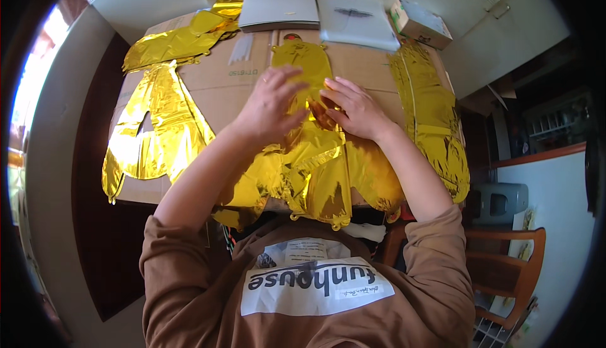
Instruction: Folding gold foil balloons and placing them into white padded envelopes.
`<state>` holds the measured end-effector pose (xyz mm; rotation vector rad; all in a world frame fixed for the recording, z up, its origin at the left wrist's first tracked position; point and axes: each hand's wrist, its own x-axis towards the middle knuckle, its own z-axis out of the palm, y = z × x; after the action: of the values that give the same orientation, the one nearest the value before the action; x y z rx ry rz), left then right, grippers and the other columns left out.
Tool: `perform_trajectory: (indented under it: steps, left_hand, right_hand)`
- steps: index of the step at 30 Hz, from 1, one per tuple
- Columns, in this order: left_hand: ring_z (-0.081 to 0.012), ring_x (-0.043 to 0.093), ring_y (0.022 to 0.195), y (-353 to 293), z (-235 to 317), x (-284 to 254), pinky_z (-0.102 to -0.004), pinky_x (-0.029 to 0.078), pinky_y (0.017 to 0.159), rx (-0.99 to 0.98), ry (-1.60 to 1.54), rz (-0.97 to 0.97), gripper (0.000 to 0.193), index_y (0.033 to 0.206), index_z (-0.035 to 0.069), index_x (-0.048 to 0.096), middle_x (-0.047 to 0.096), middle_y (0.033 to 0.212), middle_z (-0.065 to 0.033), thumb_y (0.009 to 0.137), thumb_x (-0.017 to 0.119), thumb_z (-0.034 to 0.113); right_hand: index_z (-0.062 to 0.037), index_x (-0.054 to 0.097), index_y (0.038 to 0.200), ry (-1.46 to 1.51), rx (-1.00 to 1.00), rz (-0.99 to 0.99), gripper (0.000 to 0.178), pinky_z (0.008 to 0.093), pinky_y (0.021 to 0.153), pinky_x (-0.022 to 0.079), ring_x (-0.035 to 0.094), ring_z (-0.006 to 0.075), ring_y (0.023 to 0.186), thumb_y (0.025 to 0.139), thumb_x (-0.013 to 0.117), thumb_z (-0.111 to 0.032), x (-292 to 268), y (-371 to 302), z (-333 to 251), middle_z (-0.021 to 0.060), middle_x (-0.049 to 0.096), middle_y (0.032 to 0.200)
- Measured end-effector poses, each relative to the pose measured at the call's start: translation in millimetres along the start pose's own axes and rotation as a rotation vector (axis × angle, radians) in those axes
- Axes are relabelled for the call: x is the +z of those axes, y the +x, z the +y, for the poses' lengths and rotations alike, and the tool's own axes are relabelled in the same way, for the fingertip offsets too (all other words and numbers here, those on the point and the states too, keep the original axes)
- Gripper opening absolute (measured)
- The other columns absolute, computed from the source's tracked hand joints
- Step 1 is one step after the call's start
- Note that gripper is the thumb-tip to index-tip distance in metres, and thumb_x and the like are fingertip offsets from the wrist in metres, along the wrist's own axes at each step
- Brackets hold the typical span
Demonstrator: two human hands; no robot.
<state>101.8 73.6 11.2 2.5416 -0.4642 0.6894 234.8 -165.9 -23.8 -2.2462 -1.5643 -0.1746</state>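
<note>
Deflated gold foil balloons lie spread over brown cardboard (237, 99). In the middle, a gold foil balloon (315, 165) lies wrinkled and partly folded, its near end reaching the cardboard's near edge. My left hand (271, 105) hovers over its upper part with fingers apart, holding nothing I can see. Beside it, my right hand (356, 108) rests at the foil's right side, fingers outstretched and thumb apart. The hands cover part of the foil between them. An A-shaped foil balloon (161, 143) lies flat to the left, and a long foil balloon (429, 121) lies to the right.
Another gold foil balloon (170, 45) lies at the far left. Along the back are a white flat box (279, 10), a clear plastic bag (353, 23) and a small carton (421, 23). Thin white strips (240, 50) lie nearby. A wooden chair (514, 272) stands at the right.
</note>
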Motion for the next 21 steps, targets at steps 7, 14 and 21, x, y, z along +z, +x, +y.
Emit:
perform_trajectory:
  steps: [7,14,21]
  left_hand:
    - [-0.0401,0.041,0.141,-18.6,41.6,13.9,-0.0581,0.024,0.122,0.041,-0.055,-0.294,0.078,0.135,0.010,0.057,0.051,0.142,-0.0171,0.075,0.079,0.055]
    - [-0.0391,0.042,0.140,-28.6,30.6,29.1,-0.0577,0.026,0.121,0.062,-0.072,-0.282,0.078,0.134,0.010,0.057,0.052,0.140,-0.0161,0.072,0.080,0.051]
    - [-0.0391,0.043,0.139,-27.4,35.6,25.9,-0.0581,0.027,0.120,0.046,-0.071,-0.292,0.078,0.133,0.008,0.058,0.052,0.139,-0.0169,0.071,0.079,0.050]
  right_hand:
    - [-0.0097,0.065,0.130,0.019,-0.023,0.032,0.043,0.0455,0.115,0.041,0.051,0.0375,0.136,0.094,0.069,-0.031,-4.0,2.6,-3.2,0.0174,0.057,0.145]
    - [-0.0064,0.066,0.124,0.164,0.284,0.145,0.040,0.0441,0.108,0.046,0.058,0.0372,0.126,0.092,0.071,-0.030,-32.9,-19.8,-17.8,0.0184,0.063,0.134]
    - [0.0000,0.064,0.113,-0.039,0.904,-0.142,0.048,0.0437,0.096,0.050,0.064,0.0352,0.108,0.085,0.077,-0.037,-129.2,-137.7,-85.7,0.0177,0.066,0.115]
